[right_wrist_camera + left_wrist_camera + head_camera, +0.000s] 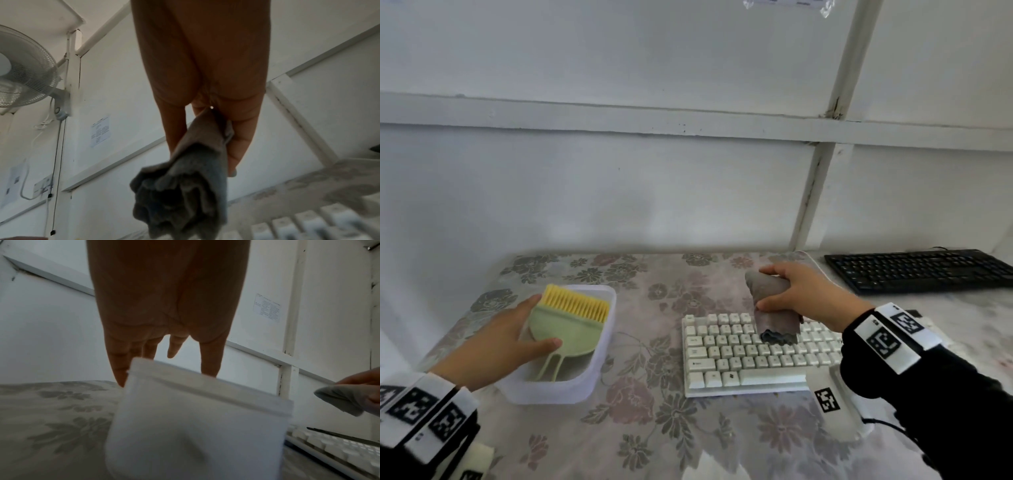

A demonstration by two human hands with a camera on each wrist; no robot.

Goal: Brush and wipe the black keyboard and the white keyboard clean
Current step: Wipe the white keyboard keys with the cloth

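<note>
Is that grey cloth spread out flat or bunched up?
Bunched up: the right hand grips the cloth in a wad, its loose folds hanging.

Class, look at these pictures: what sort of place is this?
Probably a plain workroom or office corner: white panelled walls, a wall-mounted white fan, and a floral-clothed table with a white keyboard and black keyboard.
</note>
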